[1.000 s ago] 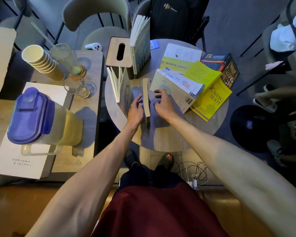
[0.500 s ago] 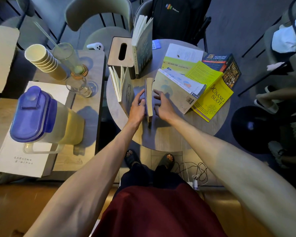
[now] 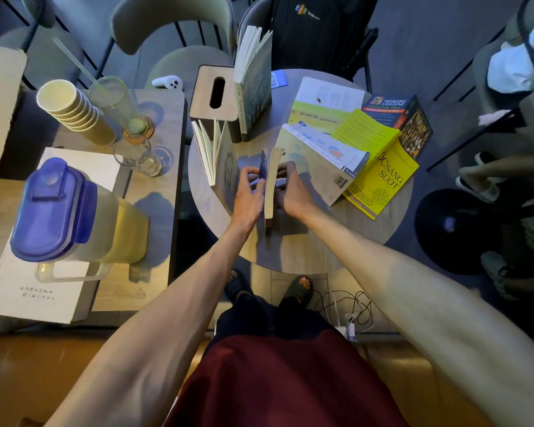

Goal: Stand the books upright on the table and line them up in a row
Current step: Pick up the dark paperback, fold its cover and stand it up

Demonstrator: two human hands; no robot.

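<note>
Book [image 3: 271,183] stands upright on its edge near the middle of the round table [image 3: 305,248], its blue cover parted slightly from the pages. Left hand [image 3: 248,197] pinches that cover from the left side. Right hand [image 3: 293,192] has its fingers curled against the pages on the right side. Both hands grip it, one on each side. A fanned book [image 3: 218,155] stands just to its left. A tall book [image 3: 255,87] stands beside the tissue box [image 3: 213,97]. A yellow book [image 3: 383,183] lies flat among others on the right.
</note>
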